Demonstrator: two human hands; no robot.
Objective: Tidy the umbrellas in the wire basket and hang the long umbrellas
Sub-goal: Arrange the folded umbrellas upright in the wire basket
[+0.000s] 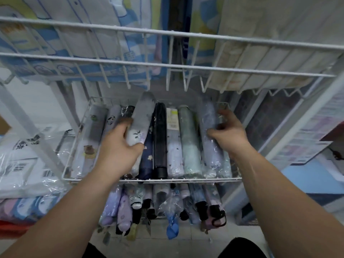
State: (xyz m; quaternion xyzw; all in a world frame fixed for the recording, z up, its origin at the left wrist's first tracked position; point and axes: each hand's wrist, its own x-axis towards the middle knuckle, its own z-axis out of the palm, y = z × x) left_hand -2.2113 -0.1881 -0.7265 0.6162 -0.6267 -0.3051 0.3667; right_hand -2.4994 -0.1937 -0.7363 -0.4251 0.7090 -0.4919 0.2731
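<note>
A white wire basket [149,180] holds several folded umbrellas lying side by side, handles toward me. My left hand [119,146] grips a grey umbrella with a small flower print [142,116], which is tilted up above the row. My right hand [228,133] holds a pale blue umbrella in clear wrap [211,146] at the basket's right end. Between them lie a navy one [147,161], a black one [160,138], a light patterned one [174,151] and a pale green one [189,142].
A lower basket of more folded umbrellas [162,205] sits under the first. An upper wire shelf [167,66] with packaged bedding overhangs the baskets. Plastic-wrapped packs [22,164] lie on the left. A white rack post [297,123] stands on the right.
</note>
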